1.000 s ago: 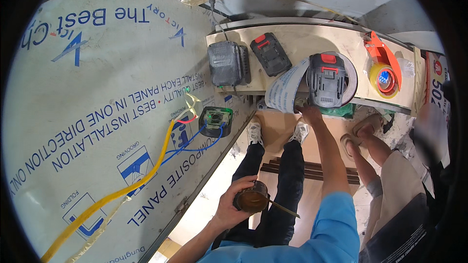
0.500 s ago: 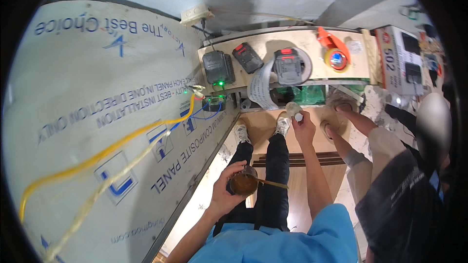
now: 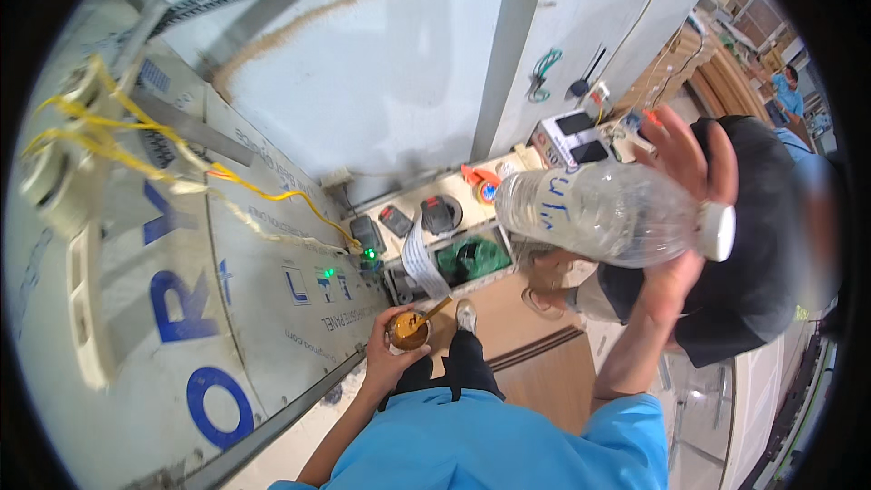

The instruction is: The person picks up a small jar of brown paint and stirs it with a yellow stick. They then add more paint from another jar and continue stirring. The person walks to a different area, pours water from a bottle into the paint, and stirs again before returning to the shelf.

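High and close to the view, my right hand [image 3: 682, 159] grips a clear plastic bottle [image 3: 590, 210] with a white cap [image 3: 717, 231]. It is tipped nearly sideways, its base to the left, and bears blue handwriting. Part of my hand is hidden behind it. Lower down, my left hand [image 3: 384, 352] wraps round a small glass cup [image 3: 408, 336] with orange-brown stuff inside. A thin brownish stick [image 3: 437, 308] leans out over the rim of this cup; whether it is a spoon or a brush handle I cannot tell.
A shelf ahead carries a battery charger [image 3: 367, 234], batteries [image 3: 435, 215], a tape roll [image 3: 488, 191] and a box [image 3: 572, 138]. Printed panel [image 3: 272, 299] stands left, with yellow cables [image 3: 272, 195] before it. A person in a dark cap [image 3: 753, 254] is close on my right.
My right hand has lifted the bottle from low over the floor to high on the right. The view has tilted up, showing more wall. My left hand still holds the cup.
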`<state>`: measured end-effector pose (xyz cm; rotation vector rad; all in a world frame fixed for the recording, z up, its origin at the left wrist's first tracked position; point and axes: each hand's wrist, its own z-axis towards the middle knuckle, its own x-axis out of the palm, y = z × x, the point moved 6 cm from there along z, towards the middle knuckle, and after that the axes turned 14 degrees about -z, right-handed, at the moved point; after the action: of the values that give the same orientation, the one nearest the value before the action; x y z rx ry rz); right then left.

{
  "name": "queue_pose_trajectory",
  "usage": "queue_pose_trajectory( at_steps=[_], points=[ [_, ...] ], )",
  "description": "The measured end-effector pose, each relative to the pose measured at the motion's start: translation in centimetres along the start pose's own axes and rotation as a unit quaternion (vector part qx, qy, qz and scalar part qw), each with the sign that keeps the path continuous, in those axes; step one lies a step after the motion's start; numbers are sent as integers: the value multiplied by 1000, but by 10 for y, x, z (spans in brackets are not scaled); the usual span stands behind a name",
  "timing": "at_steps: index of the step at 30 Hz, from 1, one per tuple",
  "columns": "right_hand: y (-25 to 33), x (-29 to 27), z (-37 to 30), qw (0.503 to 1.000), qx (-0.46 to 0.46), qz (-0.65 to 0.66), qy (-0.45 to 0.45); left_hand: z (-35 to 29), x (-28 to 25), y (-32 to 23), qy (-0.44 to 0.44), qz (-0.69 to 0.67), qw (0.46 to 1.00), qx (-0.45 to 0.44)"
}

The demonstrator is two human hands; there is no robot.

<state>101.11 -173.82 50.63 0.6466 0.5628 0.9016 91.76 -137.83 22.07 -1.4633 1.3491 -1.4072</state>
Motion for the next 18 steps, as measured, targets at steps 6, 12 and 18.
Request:
queue_pose_trajectory(
  at_steps=[6, 12, 18],
  points=[
    [-9, 76, -3, 988, 60, 67, 127, 28, 19, -44, -50, -17, 993, 105],
    [-22, 95, -87, 917, 213, 124, 315, 55, 29, -85, -68, 99, 974, 191],
    [-35, 104, -162, 770, 341, 77, 534, 71, 26, -65, -92, 133, 971, 178]
  ],
)
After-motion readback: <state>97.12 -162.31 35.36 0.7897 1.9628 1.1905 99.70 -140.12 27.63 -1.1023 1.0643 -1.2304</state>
